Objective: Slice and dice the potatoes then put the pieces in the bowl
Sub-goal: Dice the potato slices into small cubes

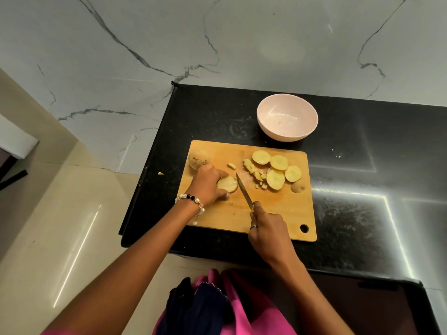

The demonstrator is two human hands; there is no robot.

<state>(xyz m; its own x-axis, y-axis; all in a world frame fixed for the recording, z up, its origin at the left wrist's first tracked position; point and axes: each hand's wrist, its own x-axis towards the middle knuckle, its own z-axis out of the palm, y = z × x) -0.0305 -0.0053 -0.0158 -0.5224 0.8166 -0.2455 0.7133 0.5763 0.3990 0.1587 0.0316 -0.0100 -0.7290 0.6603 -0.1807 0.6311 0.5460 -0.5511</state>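
1. Left hand [208, 183] pinches a potato slice [227, 184] on the board [285, 213].
2. Right hand [268, 228] grips the knife [244, 191], blade beside the slice.
3. Dice [254, 174] and slices [278, 169] lie near the bowl [287, 117].

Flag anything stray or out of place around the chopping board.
One small potato bit lies on the black counter, just off the board's left edge, apart from the diced pile. The bowl holds almost nothing yet. Nothing else stands out.
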